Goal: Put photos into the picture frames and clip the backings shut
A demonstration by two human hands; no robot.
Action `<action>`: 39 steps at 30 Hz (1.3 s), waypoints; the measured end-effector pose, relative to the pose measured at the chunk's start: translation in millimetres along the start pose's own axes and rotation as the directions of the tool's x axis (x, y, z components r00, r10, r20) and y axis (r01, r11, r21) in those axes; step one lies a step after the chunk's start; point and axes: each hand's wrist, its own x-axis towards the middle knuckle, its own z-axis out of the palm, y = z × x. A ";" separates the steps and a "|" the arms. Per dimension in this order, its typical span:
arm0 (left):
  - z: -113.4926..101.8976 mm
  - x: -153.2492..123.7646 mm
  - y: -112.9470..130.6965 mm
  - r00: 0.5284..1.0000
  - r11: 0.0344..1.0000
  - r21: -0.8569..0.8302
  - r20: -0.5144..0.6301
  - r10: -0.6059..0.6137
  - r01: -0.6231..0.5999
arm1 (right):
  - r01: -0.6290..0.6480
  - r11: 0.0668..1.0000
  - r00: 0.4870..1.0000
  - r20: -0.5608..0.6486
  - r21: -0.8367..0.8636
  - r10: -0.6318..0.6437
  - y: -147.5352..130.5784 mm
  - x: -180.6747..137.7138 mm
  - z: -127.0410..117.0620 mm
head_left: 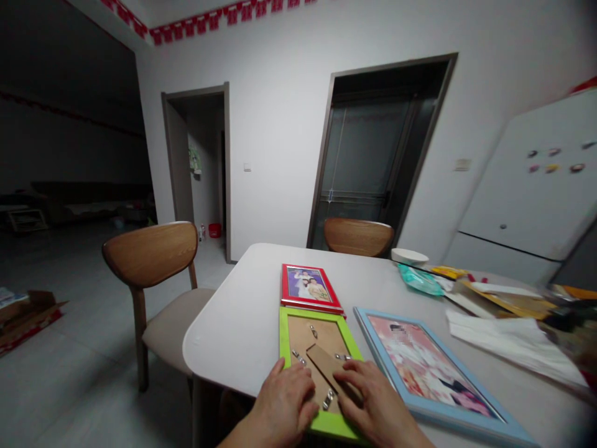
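Observation:
A green picture frame lies face down near the table's front edge. Its brown backing board carries small metal clips and a hinged stand leg. My left hand grips the frame's left side, fingers bent over the border beside a clip. Across the right side rests my right hand, its thumb and fingers bent around the stand leg and covering part of it. Touching the green frame's far end is a red picture frame, face up with a photo. To the right, a larger light blue picture frame also lies face up.
The white table has a wooden chair at its left and another chair behind. On the right are a white bowl, a teal packet, white paper and yellow packaging. A refrigerator stands beyond.

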 end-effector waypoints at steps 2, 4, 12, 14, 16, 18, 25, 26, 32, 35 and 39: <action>0.2 -2.7 -1.5 1.000 1.000 -0.017 0.000 0.018 -0.018 | 0.015 1.000 1.000 -0.005 -0.019 -0.015 -0.5 -1.1 0.3; 1.2 -5.0 -4.4 0.999 0.999 -0.032 0.014 0.042 -0.042 | 0.021 1.000 1.000 -0.009 -0.019 -0.021 -1.1 -1.6 -0.8; 4.1 -6.5 -12.0 0.998 0.997 -0.039 0.005 0.060 -0.059 | -0.038 0.999 0.995 -0.093 -0.035 0.034 14.9 15.5 -7.6; 4.2 -6.9 -11.8 0.998 0.997 -0.044 0.002 0.062 -0.062 | -0.056 0.996 0.995 -0.085 -0.070 0.050 21.2 22.3 -7.2; 4.6 -7.3 -11.6 0.998 0.997 -0.047 0.000 0.064 -0.064 | -0.057 0.994 0.996 -0.069 -0.090 0.050 25.8 27.0 -6.2; 5.2 -7.6 -11.3 0.998 0.997 -0.046 -0.009 0.060 -0.060 | -0.047 0.995 0.996 -0.080 -0.086 0.040 28.3 29.4 -5.3; 6.5 -8.1 -9.8 0.998 0.997 -0.043 -0.023 0.062 -0.062 | 0.019 0.996 0.999 -0.046 -0.093 -0.023 26.7 31.0 -5.0; 6.9 -8.1 -10.0 0.997 0.997 -0.042 -0.028 0.066 -0.067 | 0.016 0.996 0.999 -0.046 -0.087 -0.020 26.1 31.2 -4.9; 9.0 -7.1 -11.5 0.997 0.997 -0.038 -0.042 0.069 -0.071 | -0.026 0.998 0.999 -0.049 -0.059 0.023 24.5 31.6 -5.2; 7.6 -6.7 -10.5 0.998 0.998 -0.036 -0.022 0.050 -0.051 | -0.032 0.997 0.999 -0.041 -0.064 0.030 25.0 32.9 -6.0; 5.4 -6.8 -9.0 0.999 0.998 -0.030 0.000 0.048 -0.048 | -0.012 0.991 1.000 -0.005 -0.137 0.012 24.9 36.5 -5.5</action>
